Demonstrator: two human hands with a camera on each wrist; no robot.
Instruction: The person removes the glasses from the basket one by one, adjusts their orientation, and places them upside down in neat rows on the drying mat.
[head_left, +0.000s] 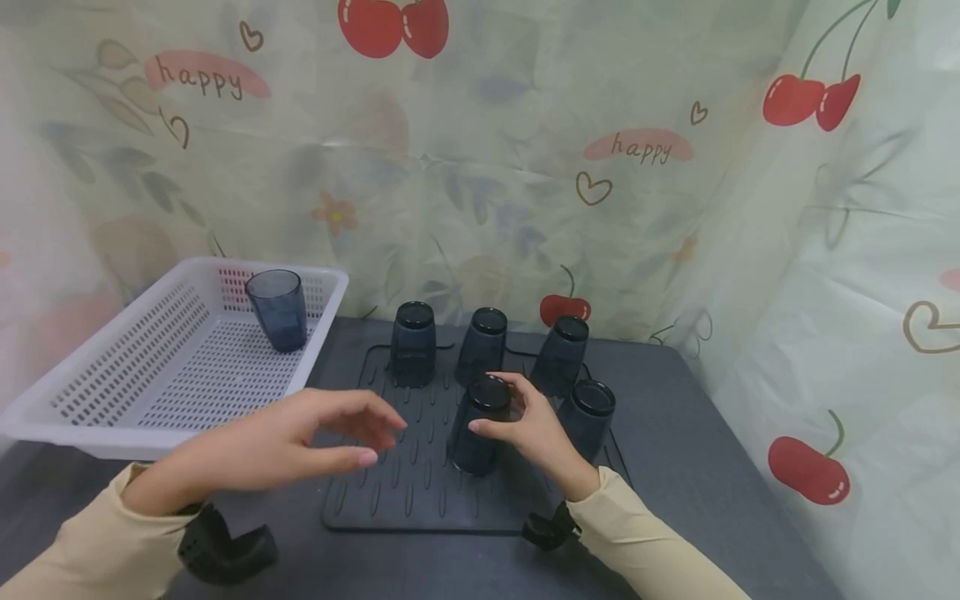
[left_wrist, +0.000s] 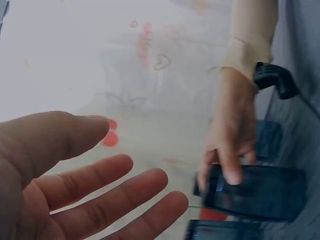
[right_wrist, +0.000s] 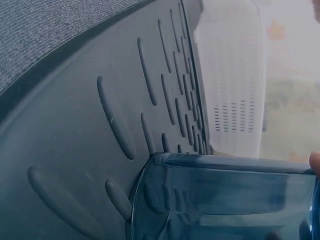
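Note:
My right hand (head_left: 542, 427) holds a dark blue drinking glass (head_left: 472, 435) near its upturned base, thumb on one side and fingers on the other. That glass stands upside down on a black ribbed drying mat (head_left: 408, 500), and the right wrist view shows its rim against the ribs. Beside it on the right is another inverted glass (head_left: 588, 417). Three more inverted glasses line the back of the mat, one of them at the left (head_left: 413, 346). Left of the held glass, my left hand (head_left: 300, 442) hovers with relaxed fingers and touches nothing.
A white perforated plastic basket (head_left: 318, 333) stands at the left, with one upright, slightly tilted blue glass (head_left: 281, 312) inside at its far right. Dark grey cloth covers the table (head_left: 697, 467). A printed curtain (head_left: 480, 233) hangs behind and at the right.

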